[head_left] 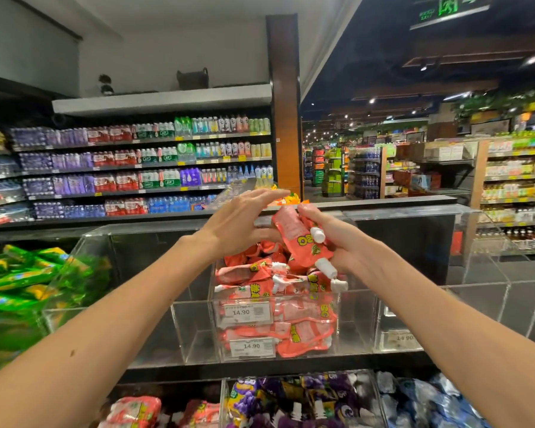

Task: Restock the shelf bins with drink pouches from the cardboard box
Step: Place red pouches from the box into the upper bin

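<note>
The right hand (343, 239) gripped several pink pouches (291, 227) just above the bin (338, 335), which was already filled nearly to its rim with the same kind. The left hand (238, 223) was open, its fingers straight, at the left of the held pouches; whether it touched them I cannot tell. To do this well, I think the pouches should go low over the middle of the bin before release, the flat hand guiding, so none slips over the front wall. The box was not in view.
</note>
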A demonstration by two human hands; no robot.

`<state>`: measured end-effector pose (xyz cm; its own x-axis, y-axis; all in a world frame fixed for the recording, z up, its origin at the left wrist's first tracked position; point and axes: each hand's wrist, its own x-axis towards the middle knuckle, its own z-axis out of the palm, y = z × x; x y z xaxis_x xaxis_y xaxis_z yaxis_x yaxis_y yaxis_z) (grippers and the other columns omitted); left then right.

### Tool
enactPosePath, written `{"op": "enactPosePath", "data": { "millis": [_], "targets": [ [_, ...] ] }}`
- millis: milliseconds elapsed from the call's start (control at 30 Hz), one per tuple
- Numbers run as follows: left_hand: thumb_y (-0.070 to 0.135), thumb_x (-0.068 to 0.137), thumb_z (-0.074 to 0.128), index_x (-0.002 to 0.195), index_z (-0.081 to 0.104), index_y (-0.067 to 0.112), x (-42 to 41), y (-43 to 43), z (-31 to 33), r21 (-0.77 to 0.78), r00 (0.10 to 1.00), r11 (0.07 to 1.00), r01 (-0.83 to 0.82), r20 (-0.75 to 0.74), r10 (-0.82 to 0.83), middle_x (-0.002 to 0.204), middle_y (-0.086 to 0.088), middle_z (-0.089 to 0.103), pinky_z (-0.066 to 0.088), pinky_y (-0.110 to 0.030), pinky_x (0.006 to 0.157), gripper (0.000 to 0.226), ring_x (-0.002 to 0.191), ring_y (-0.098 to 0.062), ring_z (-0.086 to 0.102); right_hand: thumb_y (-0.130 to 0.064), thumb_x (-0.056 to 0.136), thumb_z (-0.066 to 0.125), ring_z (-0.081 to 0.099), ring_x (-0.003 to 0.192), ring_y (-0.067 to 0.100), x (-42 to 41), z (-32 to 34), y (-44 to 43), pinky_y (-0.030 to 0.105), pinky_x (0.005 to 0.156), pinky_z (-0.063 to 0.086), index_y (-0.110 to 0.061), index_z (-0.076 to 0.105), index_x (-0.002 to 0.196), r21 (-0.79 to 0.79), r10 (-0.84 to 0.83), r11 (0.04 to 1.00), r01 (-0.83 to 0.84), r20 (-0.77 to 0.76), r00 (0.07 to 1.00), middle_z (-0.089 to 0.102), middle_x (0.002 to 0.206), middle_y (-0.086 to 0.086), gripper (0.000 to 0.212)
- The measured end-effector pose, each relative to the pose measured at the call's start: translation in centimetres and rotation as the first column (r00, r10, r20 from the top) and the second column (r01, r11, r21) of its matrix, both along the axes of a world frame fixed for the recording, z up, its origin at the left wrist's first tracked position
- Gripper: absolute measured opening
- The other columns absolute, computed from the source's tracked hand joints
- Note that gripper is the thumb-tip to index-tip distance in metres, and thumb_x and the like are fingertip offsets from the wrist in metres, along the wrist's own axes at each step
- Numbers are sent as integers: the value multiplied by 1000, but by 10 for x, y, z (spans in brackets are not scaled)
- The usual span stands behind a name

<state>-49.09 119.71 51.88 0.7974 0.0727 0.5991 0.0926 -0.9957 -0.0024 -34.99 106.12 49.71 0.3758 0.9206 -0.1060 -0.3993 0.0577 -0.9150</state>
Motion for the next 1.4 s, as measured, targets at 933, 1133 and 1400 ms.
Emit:
{"op": "enactPosePath", "data": {
  "millis": [933,1133,1400],
  "targets": [
    [34,100,56,108,74,16,21,44,-58,176,897,922,-345,-227,379,102,3,61,49,-33,84,26,100,-19,58,-26,79,81,68,96,15,37,-32,2,34,86,57,-25,51,120,96,-259,954,283,738,623,66,107,-1,51],
    [39,99,56,138,54,25,15,28,-31,-289,981,938,-194,-68,182,122,6,62,54,-40,90,42,97,-15,63,-29,75,85,64,101,14,43,-31,5,37,93,54,-26,56,126,105,-204,951,292,921,333,64,104,-11,59],
    [35,94,65,129,58,25,34,0,-49,-320,981,929,-188,-108,162,124,-4,66,48,-42,98,37,110,-20,60,-29,72,87,59,93,18,51,-19,11,30,78,51,-20,49,126,-30,56,965,262,994,-94,58,108,-5,66]
  ]
}}
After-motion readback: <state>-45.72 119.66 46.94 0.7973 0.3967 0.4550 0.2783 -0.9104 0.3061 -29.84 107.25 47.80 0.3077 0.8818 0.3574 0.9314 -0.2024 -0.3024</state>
